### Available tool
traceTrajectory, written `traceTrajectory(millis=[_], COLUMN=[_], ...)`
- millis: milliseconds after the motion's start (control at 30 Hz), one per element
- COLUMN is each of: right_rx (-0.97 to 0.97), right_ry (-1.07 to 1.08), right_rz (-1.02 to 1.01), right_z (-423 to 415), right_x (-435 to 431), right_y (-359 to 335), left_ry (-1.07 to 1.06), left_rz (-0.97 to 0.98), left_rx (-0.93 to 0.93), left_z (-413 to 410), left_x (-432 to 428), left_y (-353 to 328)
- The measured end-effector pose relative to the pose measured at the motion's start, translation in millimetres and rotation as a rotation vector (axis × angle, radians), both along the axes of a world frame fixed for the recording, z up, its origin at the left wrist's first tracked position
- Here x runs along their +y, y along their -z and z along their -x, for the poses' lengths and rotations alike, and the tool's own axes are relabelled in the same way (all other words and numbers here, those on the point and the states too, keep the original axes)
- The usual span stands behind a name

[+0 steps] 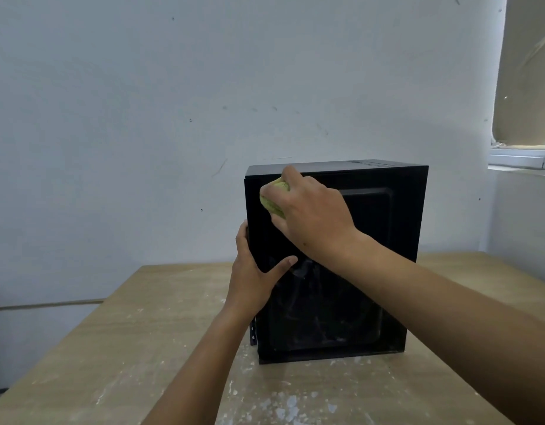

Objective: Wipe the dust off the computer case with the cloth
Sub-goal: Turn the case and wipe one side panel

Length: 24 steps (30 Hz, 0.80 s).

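Right hand (311,216), grip closed on the bunched cloth (272,201), presses the upper-left corner of the computer case (375,240); I see the dusty panel running down-right, left hand (252,271) clasping the left edge.

A single view, worn on the person's head, looks forward and a little down across the bench (142,332) toward a pale wall (111,87). The computer case (372,240) stands at mid-frame, near enough that the left hand (252,271) and the right hand (311,216) both reach it. The wide lens takes in a window (516,154) at the far right.
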State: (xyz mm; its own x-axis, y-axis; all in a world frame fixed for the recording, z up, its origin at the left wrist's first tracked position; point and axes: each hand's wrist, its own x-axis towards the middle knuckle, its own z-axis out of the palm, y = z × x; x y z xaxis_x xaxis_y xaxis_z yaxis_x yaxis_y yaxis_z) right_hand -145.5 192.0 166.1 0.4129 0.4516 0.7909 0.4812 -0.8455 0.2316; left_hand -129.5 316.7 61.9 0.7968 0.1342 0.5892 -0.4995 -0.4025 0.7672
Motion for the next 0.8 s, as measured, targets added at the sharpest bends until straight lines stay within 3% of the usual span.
traceTrajectory(millis=[167,467,800], right_rx=[-0.029,0.040,0.006], right_ry=[0.058,0.111,0.132], right_rz=[0.137,0.203,0.173], right_z=[2,10,6], right_x=[12,16,21], right_y=[16,56,-5], left_ry=[-0.004,-0.042,0.001], left_rz=[-0.015,-0.082,0.014], left_rx=[0.023,0.034,0.024], left_z=[-4,-11,0], left_x=[2,7,2], left_y=[1,8,-2])
